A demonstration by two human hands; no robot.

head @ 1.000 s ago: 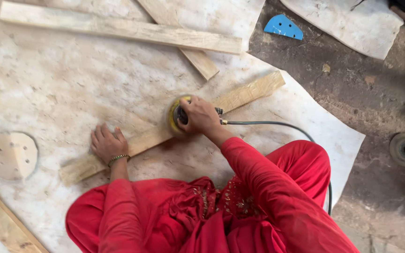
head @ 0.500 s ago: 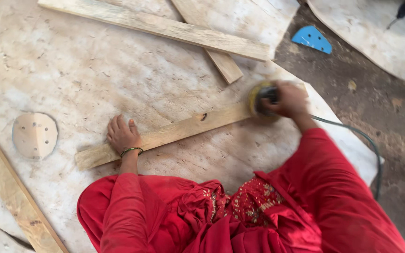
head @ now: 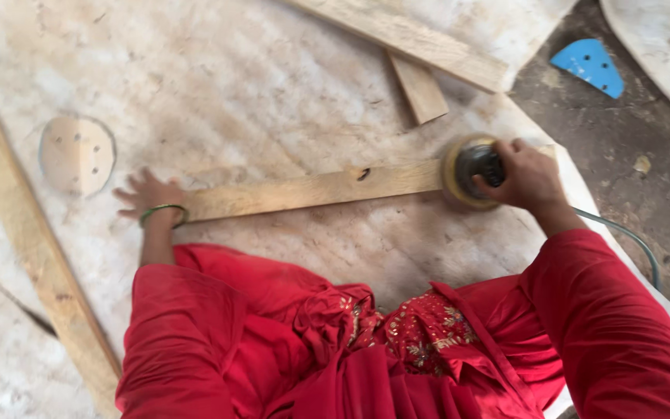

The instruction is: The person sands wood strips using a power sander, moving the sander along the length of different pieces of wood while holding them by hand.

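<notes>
Here, from the head view, we sanded a wooden strip on a pale board.

Our right hand (head: 529, 180) was closed around the round sander (head: 471, 171), its disc resting on the right end of the wooden strip (head: 312, 190); our left hand (head: 149, 198) lay flat with fingers spread on the strip's left end, pinning it; a loose sanding disc (head: 77, 154) lay well apart to the left; a blue triangular pad (head: 589, 66) sat on the floor; we judged it best to keep the disc flat, press lightly, and hold the cable (head: 630, 240) clear.
</notes>
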